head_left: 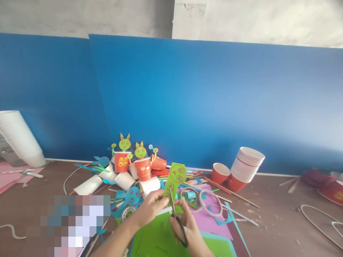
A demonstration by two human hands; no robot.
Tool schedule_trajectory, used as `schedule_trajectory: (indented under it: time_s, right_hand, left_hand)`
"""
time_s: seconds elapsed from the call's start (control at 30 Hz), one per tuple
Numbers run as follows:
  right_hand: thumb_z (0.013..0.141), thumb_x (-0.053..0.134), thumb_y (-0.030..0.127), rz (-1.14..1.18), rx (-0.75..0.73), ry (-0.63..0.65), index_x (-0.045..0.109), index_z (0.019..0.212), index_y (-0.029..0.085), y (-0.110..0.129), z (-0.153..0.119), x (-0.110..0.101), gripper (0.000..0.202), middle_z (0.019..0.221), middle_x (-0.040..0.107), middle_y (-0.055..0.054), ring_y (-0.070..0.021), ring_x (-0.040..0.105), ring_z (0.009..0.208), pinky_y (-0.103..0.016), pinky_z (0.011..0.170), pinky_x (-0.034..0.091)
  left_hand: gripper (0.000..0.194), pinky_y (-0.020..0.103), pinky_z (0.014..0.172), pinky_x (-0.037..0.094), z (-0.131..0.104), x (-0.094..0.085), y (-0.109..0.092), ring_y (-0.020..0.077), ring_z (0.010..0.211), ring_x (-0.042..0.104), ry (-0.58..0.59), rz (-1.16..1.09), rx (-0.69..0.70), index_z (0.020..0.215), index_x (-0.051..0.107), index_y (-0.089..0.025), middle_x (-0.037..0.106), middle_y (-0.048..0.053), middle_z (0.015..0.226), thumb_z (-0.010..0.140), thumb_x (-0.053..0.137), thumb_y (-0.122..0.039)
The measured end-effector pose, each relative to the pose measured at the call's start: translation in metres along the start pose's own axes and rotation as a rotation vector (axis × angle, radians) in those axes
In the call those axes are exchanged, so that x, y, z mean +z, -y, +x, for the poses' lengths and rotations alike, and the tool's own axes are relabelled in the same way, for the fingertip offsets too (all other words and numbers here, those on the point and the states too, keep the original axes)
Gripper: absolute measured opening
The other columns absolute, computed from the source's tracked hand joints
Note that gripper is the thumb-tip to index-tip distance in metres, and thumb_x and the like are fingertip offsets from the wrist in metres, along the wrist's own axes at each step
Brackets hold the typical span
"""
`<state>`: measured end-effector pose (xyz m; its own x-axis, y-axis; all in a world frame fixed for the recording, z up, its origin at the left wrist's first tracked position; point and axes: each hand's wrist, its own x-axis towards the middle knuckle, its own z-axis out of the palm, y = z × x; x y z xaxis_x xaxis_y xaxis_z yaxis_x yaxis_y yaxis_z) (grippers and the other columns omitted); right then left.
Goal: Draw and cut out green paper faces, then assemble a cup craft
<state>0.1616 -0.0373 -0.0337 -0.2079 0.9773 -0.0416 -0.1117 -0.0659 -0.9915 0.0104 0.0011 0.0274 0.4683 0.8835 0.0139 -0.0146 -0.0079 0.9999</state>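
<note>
At the lower centre of the frame, the left hand pinches green paper while the right hand grips scissors across it, apparently mid-cut, a step calling for steady paper and well-clear fingers.

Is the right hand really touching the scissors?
Touching. The head view shows it plainly: the right hand has its grip around the black handle of the scissors.
</note>
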Motion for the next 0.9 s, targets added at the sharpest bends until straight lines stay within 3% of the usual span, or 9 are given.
schedule_trajectory:
  time_s: [0.27,0.47,0.7,0.9]
  right_hand:
    - [0.069,0.067,0.057,0.023,0.015,0.010,0.037,0.100,0.022,0.005,0.000,0.003,0.056,0.045,0.040,0.014,-0.0031,0.033,0.029,-0.012,0.028,0.025]
    - [0.072,0.065,0.058,0.002,-0.001,0.010,0.036,0.102,0.022,0.000,0.001,0.001,0.055,0.045,0.042,0.014,-0.0042,0.035,0.029,-0.013,0.029,0.026]
    - [0.071,0.066,0.056,0.030,-0.001,0.007,0.034,0.104,0.021,-0.004,0.002,0.000,0.057,0.047,0.045,0.013,-0.0050,0.038,0.033,-0.013,0.031,0.029]
    - [0.070,0.067,0.057,0.024,0.018,0.033,0.036,0.102,0.022,0.003,0.000,-0.002,0.057,0.047,0.043,0.014,-0.0042,0.036,0.031,-0.014,0.030,0.028]
  left_hand:
    - [0.022,0.027,0.070,0.038,0.001,-0.004,0.009,0.0162,0.071,0.048,-0.096,0.044,-0.077,0.077,0.063,-0.017,0.054,-0.001,0.069,0.076,0.055,-0.037]
    - [0.025,0.029,0.075,0.038,0.003,0.006,0.016,0.0180,0.078,0.049,-0.157,0.098,0.055,0.075,0.059,-0.016,0.054,0.001,0.075,0.082,0.050,-0.038]
    - [0.022,0.030,0.079,0.038,0.001,0.003,0.016,0.0173,0.078,0.048,-0.067,0.136,0.068,0.078,0.064,-0.016,0.054,0.002,0.079,0.083,0.049,-0.032]
    - [0.021,0.028,0.075,0.038,0.000,0.000,0.011,0.0175,0.078,0.047,-0.081,0.090,0.022,0.074,0.063,-0.016,0.054,0.002,0.077,0.078,0.053,-0.034]
